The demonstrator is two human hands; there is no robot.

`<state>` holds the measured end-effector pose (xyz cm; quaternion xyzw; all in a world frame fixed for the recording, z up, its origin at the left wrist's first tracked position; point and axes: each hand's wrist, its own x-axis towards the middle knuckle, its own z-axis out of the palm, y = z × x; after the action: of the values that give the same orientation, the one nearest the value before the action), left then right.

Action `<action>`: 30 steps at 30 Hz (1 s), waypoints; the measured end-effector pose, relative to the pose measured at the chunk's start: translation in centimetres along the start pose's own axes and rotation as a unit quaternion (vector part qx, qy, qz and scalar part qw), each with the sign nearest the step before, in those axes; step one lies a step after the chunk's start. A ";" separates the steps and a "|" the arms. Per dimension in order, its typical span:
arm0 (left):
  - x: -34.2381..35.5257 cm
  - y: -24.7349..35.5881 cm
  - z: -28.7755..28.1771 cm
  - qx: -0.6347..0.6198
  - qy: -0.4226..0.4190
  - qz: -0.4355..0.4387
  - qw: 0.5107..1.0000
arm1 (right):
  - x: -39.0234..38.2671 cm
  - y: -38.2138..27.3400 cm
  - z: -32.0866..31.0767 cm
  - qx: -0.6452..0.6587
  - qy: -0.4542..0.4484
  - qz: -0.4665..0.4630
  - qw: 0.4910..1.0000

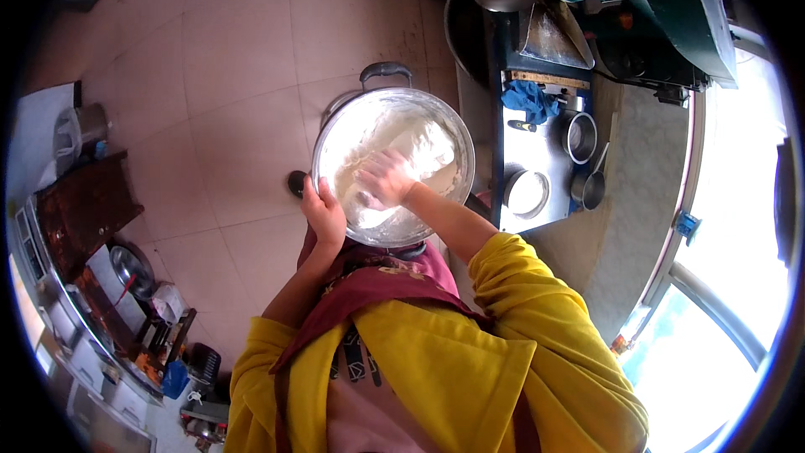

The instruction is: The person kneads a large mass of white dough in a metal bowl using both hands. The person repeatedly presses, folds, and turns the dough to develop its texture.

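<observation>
A wide metal basin (465, 144) with white flour (429, 147) in it is in front of my body, over what looks like a pot with a dark looped handle (386, 72). My left hand (324, 216) grips the basin's near left rim, thumb up along the edge. Inside the basin, my right hand (386, 178) is down in the flour near the middle, fingers curled into it. Some fingertips are hidden, and bright light washes out part of the flour. A coating of flour covers the basin's inner wall.
To the right, a worktop (513, 151) bears a blue cloth (530, 101), a round pan (579, 136), a bowl of white stuff (527, 193) and a small saucepan (589, 190). A green machine (662, 0) stands beyond. Cluttered shelves with a metal bowl (132, 270) line the left.
</observation>
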<state>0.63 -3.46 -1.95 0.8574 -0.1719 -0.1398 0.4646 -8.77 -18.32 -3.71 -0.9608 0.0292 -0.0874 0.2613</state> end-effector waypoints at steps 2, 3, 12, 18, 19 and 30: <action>0.2 0.6 0.0 -0.010 0.003 0.010 1.000 | 1.2 1.0 1.4 0.003 0.027 -0.001 1.000; 0.3 0.4 0.0 0.010 0.000 0.005 1.000 | 2.1 1.1 1.5 0.007 0.042 -0.004 0.999; 0.1 0.0 0.0 0.032 0.020 0.026 0.999 | 3.6 1.4 1.9 0.010 0.016 0.050 0.999; 0.5 0.7 0.2 -0.002 0.042 0.030 0.999 | 4.4 -0.2 -0.2 -0.055 -0.032 0.094 0.994; 0.3 0.8 0.3 -0.004 0.051 0.032 0.998 | 4.5 -0.7 -0.9 -0.077 -0.043 0.094 0.992; 0.1 0.9 -0.1 -0.040 0.034 0.016 0.998 | 2.5 2.7 -10.4 -0.108 -0.362 0.320 0.869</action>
<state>0.64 -3.90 -1.12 0.8395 -0.1634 -0.1097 0.5064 -8.29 -26.10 4.10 -0.8852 0.2477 0.3591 0.1616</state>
